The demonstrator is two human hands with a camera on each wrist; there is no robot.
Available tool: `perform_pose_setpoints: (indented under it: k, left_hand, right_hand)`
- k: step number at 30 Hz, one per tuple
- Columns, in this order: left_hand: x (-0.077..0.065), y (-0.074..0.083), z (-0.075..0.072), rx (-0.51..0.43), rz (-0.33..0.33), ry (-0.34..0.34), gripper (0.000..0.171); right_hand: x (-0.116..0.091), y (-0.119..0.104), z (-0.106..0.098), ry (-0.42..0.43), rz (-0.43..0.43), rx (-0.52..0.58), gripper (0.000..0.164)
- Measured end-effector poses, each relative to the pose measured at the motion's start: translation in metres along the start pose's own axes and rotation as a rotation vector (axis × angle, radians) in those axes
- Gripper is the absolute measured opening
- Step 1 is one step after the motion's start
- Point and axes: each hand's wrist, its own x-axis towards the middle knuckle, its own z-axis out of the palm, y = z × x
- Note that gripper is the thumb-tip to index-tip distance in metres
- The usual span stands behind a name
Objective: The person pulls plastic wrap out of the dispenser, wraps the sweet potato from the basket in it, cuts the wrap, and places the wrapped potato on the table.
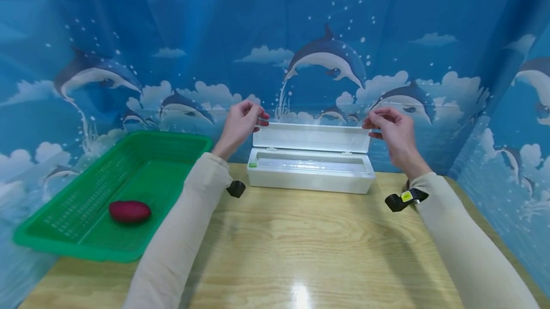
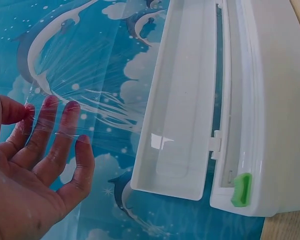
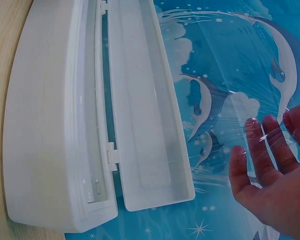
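A clear sheet of cling film [image 2: 107, 107] is stretched between the two hands above and behind a white film dispenser [image 1: 309, 182]. Thumb and forefinger of my left hand [image 1: 241, 125] pinch one end of it near the lid's left corner, the other fingers spread against the film. At the lid's right corner my right hand [image 1: 395, 139] pinches the opposite end in like manner. The hinged lid [image 1: 311, 138] stands raised. A green slider [image 2: 241, 190] sits at the dispenser's left end. In the head view the film itself hardly shows.
To the left, a green plastic basket [image 1: 169, 138] holds one reddish-purple sweet potato [image 1: 130, 211]. The dispenser stands near the back edge of a wooden table [image 1: 275, 242]. Behind it hangs a blue dolphin-print curtain [image 1: 240, 22].
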Motion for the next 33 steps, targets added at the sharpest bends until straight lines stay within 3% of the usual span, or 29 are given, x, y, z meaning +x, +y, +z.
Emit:
perform_pose_setpoints:
  k: [7,15,23,33]
  left_hand:
    - [-0.002,0.006,-0.003,0.026,0.024,0.005,0.031]
    - [-0.002,0.010,-0.003,0.030,0.077,0.010,0.033]
    - [-0.001,0.015,-0.001,0.041,0.094,0.036,0.031]
    - [0.001,0.021,-0.005,0.054,0.100,0.050,0.028]
  right_hand:
    - [0.001,-0.009,-0.001,-0.012,-0.009,0.021,0.027]
    - [0.006,-0.016,0.000,-0.001,0.013,-0.085,0.027]
    - [0.009,-0.022,0.003,0.042,0.061,-0.113,0.032]
    - [0.012,-0.030,-0.002,0.011,0.054,-0.046,0.032]
